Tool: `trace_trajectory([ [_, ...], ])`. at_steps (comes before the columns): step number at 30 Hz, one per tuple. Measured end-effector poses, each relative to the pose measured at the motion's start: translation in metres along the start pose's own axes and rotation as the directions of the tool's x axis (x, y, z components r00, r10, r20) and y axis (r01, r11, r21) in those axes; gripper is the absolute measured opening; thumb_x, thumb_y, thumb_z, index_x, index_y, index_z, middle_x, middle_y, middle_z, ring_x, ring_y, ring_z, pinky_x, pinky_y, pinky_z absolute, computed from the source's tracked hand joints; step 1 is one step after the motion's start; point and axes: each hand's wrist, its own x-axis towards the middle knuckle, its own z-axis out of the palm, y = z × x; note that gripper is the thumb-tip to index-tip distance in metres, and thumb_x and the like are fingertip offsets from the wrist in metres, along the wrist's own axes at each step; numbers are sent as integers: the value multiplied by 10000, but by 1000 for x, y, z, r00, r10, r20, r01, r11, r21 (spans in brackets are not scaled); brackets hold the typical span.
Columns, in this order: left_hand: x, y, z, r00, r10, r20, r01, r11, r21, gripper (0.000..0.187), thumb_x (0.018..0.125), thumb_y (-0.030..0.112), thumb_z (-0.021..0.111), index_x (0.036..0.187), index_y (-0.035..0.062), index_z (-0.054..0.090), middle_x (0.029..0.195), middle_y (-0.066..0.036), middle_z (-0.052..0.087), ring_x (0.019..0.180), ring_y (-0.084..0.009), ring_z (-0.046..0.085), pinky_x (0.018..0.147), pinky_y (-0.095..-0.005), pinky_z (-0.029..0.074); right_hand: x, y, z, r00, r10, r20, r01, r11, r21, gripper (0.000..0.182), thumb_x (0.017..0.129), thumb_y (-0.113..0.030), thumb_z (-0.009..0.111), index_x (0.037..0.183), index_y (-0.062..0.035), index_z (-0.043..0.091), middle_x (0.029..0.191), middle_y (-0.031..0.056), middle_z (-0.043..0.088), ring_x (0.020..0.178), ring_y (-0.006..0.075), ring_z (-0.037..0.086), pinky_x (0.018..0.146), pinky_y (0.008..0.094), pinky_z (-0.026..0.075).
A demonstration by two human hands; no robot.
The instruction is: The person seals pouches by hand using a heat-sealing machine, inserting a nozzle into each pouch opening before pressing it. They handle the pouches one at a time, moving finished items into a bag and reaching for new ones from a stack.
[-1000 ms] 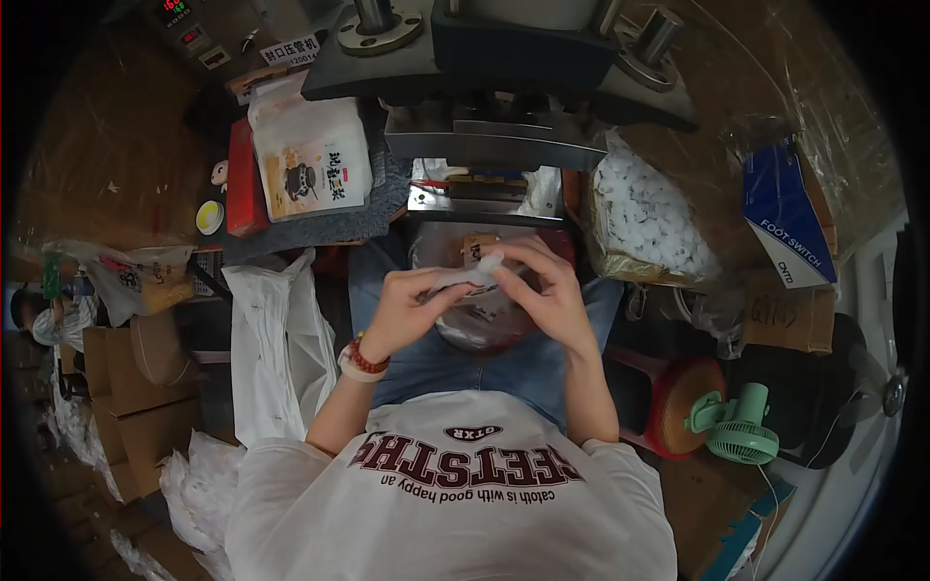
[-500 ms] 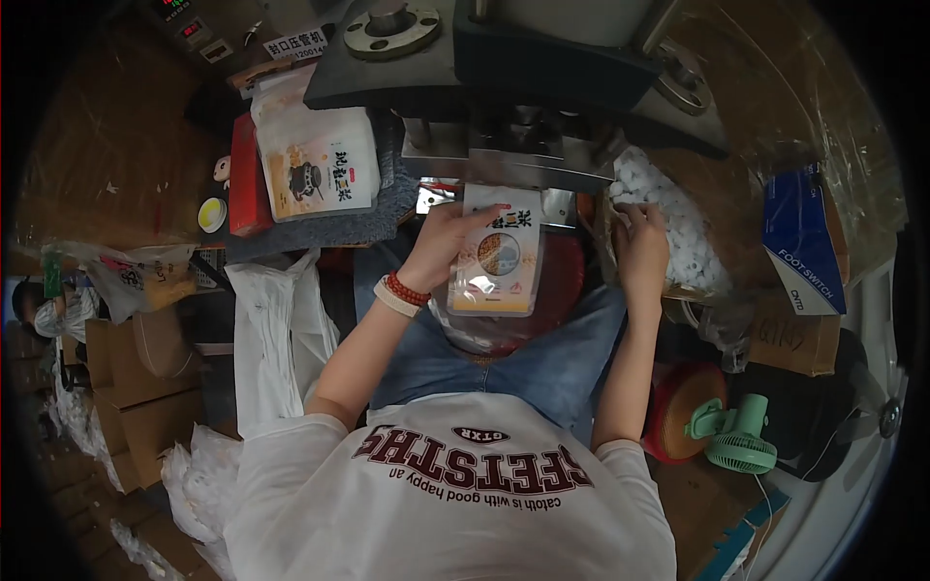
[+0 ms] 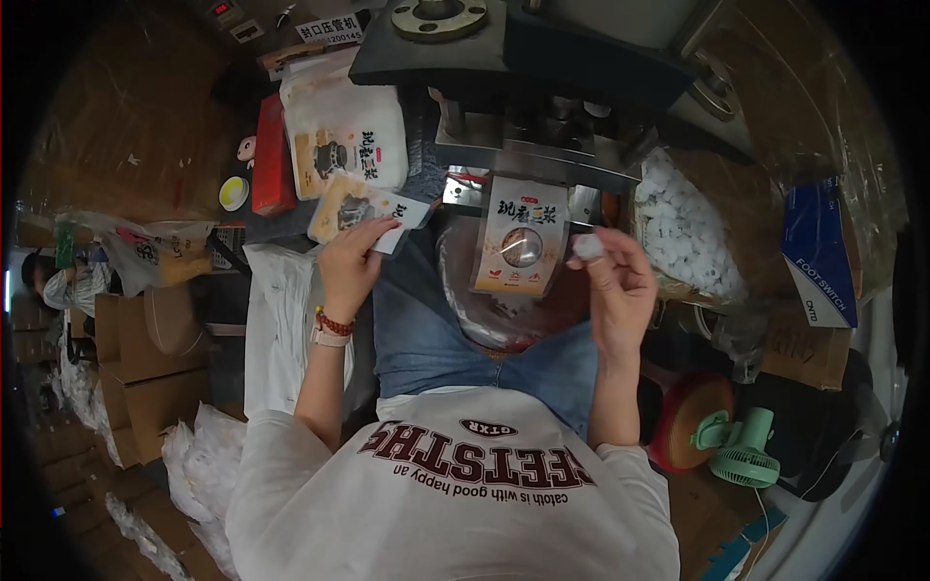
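Observation:
My left hand (image 3: pixel 351 263) grips a printed snack pouch (image 3: pixel 363 210) at its lower edge, just below a stack of similar pouches (image 3: pixel 345 140) on the dark mat. My right hand (image 3: pixel 612 279) pinches a small white cap (image 3: pixel 586 247) between fingertips, right of a second pouch (image 3: pixel 521 249). That pouch hangs upright with its top under the jaw of the sealing press (image 3: pixel 542 92), untouched by either hand. A box of white caps (image 3: pixel 685 232) lies to the right of my right hand.
A red box (image 3: pixel 272 169) and a small yellow dish (image 3: pixel 232 193) lie left of the pouch stack. A clear bag (image 3: pixel 504 310) rests on my lap. A blue foot-switch box (image 3: pixel 821 254), cardboard boxes (image 3: pixel 145 363), white bags (image 3: pixel 276 329) and a green fan (image 3: pixel 741 447) surround me.
My left hand let go of the pouch at the press and moved left onto another pouch. My right hand came out of the cap box holding a white cap.

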Motion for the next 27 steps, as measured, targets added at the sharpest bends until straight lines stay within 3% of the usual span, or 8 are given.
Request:
trace_trajectory([
  [5, 9, 60, -3, 975, 68, -211, -128, 950, -285, 421, 622, -64, 567, 991, 89, 699, 963, -55, 701, 938, -238, 664, 798, -323, 530, 1, 17, 46, 992, 37, 124, -16, 986, -169, 257, 840, 41, 626, 1096, 19, 620, 990, 86, 653, 883, 175, 623, 775, 282, 499],
  [7, 8, 79, -10, 973, 133, -190, -175, 959, -225, 436, 618, -59, 572, 1010, 89, 691, 973, -52, 699, 945, -240, 662, 808, -324, 529, 6, 28, 44, 900, -161, 405, 397, 685, -611, 304, 825, 62, 603, 1114, -28, 636, 1018, 99, 643, 851, 176, 624, 791, 265, 490],
  [9, 8, 89, -20, 962, 226, -151, -250, 954, -165, 475, 619, -45, 588, 1067, 90, 670, 1003, -45, 695, 937, -242, 664, 802, -322, 533, 3, 10, 40, 879, -153, 452, 435, 645, -628, 330, 808, 53, 607, 1122, -45, 634, 1052, 117, 621, 911, 235, 619, 801, 301, 491],
  [11, 6, 95, -21, 969, 232, -87, -247, 937, -246, 476, 621, -39, 596, 1074, 90, 672, 1009, -50, 692, 919, -252, 666, 782, -323, 539, 4, -15, 39, 747, -57, 662, 641, 324, -695, 345, 793, 38, 627, 1130, -39, 622, 1095, 125, 612, 988, 275, 595, 823, 332, 487],
  [14, 6, 98, -2, 973, 229, -20, -217, 882, -418, 348, 731, 5, 648, 1074, 57, 676, 965, -65, 706, 795, -202, 688, 697, -289, 545, 10, -15, 32, 794, -95, 600, 587, 376, -717, 345, 800, 5, 647, 1140, -32, 609, 1117, 129, 611, 1028, 302, 577, 858, 350, 476],
  [16, 10, 99, 26, 813, -125, 569, 521, 593, -614, 245, 843, 114, 676, 1066, 14, 674, 897, -52, 713, 740, -117, 670, 665, -252, 529, 13, -19, 23, 849, -172, 499, 524, 385, -760, 351, 799, -11, 659, 1145, -24, 602, 1126, 131, 611, 1022, 296, 582, 870, 345, 472],
  [21, 46, 111, 60, 760, -170, 627, 632, -32, -775, 233, 884, 166, 662, 940, -60, 674, 894, -99, 695, 752, -110, 655, 653, -235, 522, 20, -52, -25, 960, -279, 35, 157, 430, -889, 296, 867, -86, 631, 1147, 3, 594, 1096, 149, 628, 1016, 267, 595, 863, 328, 463],
  [27, 78, 105, 73, 743, -187, 642, 623, -155, -766, 258, 879, 156, 659, 1015, -63, 644, 967, -109, 685, 825, -143, 668, 702, -263, 543, 47, -7, -90, 973, -231, 1, -11, -50, -999, 214, 871, -128, 608, 1042, -5, 647, 1068, 161, 625, 987, 333, 575, 837, 392, 456],
])
